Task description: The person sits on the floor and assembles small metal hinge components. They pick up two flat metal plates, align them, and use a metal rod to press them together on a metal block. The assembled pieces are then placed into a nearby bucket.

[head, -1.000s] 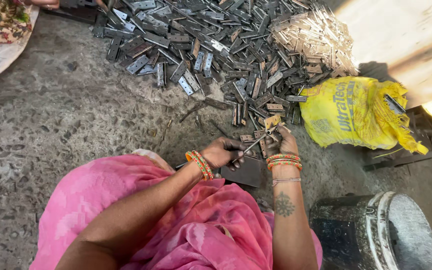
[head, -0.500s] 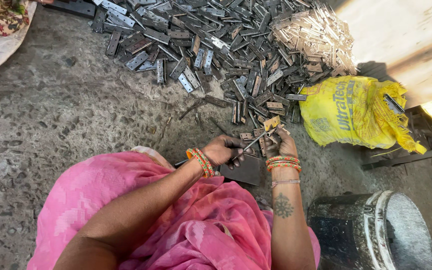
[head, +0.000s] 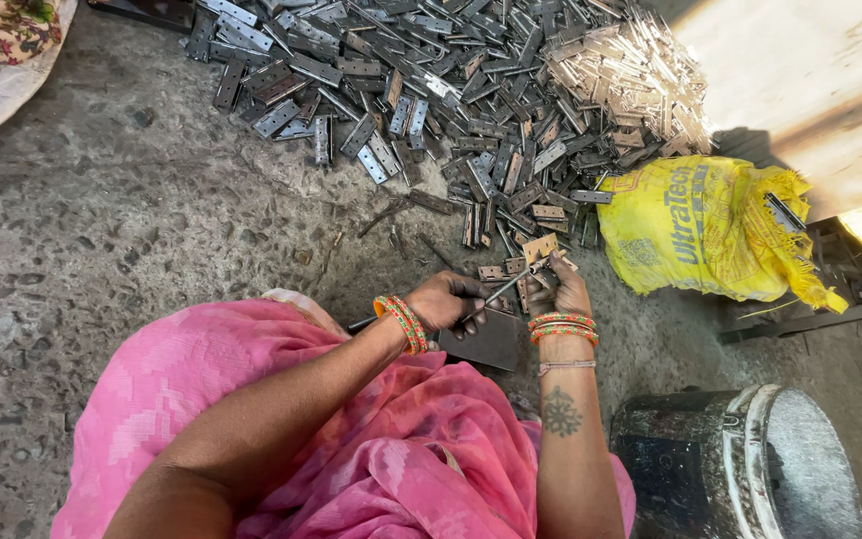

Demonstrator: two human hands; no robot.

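Observation:
My left hand (head: 448,299) grips a thin metal rod (head: 499,293) that points up and right toward a small brass-coloured hinge (head: 540,248). My right hand (head: 563,291) holds that hinge by its lower edge, just above a dark flat metal block (head: 486,342) on the ground. Both wrists wear orange and green bangles. A few loose hinges (head: 496,271) lie right beside my fingers. My pink garment (head: 251,399) fills the lower middle of the view.
A large heap of grey metal hinges (head: 431,90) spreads across the concrete floor ahead, with a bright pile (head: 631,70) at its right. A yellow sack (head: 710,230) lies to the right. A dark metal drum (head: 740,464) stands at lower right. Floral cloth (head: 2,50) is at top left.
The rod's tip and the hinge have stayed together between my hands; the view has shifted slightly. Nothing else has visibly moved.

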